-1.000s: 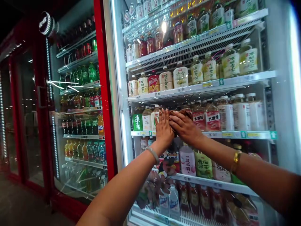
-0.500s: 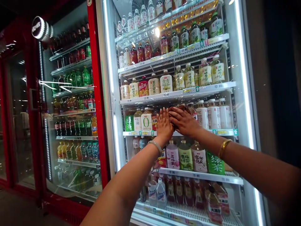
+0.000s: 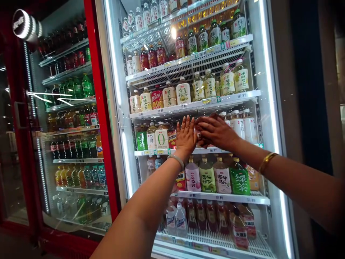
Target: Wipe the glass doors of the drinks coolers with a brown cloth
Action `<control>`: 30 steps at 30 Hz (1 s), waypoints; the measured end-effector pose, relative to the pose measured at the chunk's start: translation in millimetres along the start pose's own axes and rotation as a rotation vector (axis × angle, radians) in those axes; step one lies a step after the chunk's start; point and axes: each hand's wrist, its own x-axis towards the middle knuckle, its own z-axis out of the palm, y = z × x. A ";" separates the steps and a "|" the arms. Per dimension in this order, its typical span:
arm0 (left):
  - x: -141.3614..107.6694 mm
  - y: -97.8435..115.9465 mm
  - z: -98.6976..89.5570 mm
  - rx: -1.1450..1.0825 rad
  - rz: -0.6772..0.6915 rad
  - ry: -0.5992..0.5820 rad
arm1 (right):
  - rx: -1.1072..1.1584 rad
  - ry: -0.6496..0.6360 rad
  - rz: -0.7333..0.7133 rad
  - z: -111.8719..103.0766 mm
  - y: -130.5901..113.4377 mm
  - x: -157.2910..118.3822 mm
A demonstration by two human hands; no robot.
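Note:
My left hand (image 3: pixel 186 136) lies flat with straight fingers pointing up, against or just before the glass door of a lit drinks cooler (image 3: pixel 109 54). A pale bangle (image 3: pixel 176 160) circles that wrist. Beside it, my right hand (image 3: pixel 217 131) has its fingers stretched out leftward, tips close to the left hand. A dark shape like its reflection shows behind it. On the right wrist sits a gold bangle (image 3: pixel 267 162). Neither hand holds anything. Behind the glass, a bottle marked "0" (image 3: pixel 161 138) and white-labelled bottles (image 3: pixel 237 126) flank the hands; those directly behind are hidden.
Shelves above and below carry bottled teas, among them a green-labelled bottle (image 3: pixel 239 180) and a pink-labelled bottle (image 3: pixel 192 177). To the left stands a second cooler with a red frame (image 3: pixel 98 90), a door handle (image 3: pixel 20 115) and a bottle-cap ornament (image 3: pixel 21 24).
The cooler has shifted left in view. My right hand has moved slightly right, away from the left hand, which it overlapped before. The left hand stays flat.

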 end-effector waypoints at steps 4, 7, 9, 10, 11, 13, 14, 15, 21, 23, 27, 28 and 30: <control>-9.6 0.5 12.5 0.019 0.025 0.082 | -0.120 0.190 0.207 1.6 7.3 -6.1; -14.0 1.1 19.7 0.024 0.102 0.120 | -0.188 0.231 0.179 12.6 -2.1 0.7; -15.4 -0.2 23.2 0.020 0.132 0.148 | -0.194 0.197 0.042 16.7 0.2 9.4; -15.8 -1.2 24.5 0.016 0.134 0.162 | -0.187 0.183 -0.007 16.8 3.5 12.4; -16.1 -2.2 25.5 0.012 0.134 0.171 | -0.180 0.180 -0.018 16.2 6.6 13.4; -16.4 -3.6 26.2 0.003 0.137 0.176 | -0.182 0.225 0.082 14.5 7.6 9.4; -16.3 -3.7 26.1 0.000 0.139 0.175 | -0.193 0.260 0.171 14.4 4.6 5.5; -16.0 -3.2 25.7 -0.002 0.141 0.171 | -0.205 0.284 0.253 14.8 -0.1 1.6; -17.9 17.5 28.4 -0.009 0.036 0.159 | -0.138 0.147 0.060 10.2 7.2 -3.2; -22.8 29.4 33.3 -0.018 0.026 0.167 | -0.114 0.141 0.030 2.2 23.0 -10.1; -33.3 46.1 42.1 -0.026 0.092 0.164 | -0.194 0.300 0.328 -5.5 19.9 -37.9; -34.6 47.4 43.1 -0.025 0.093 0.163 | -0.207 0.298 0.358 -4.6 13.8 -42.2; -35.3 46.9 43.2 -0.022 0.085 0.163 | -0.201 0.232 0.232 -2.6 6.7 -43.5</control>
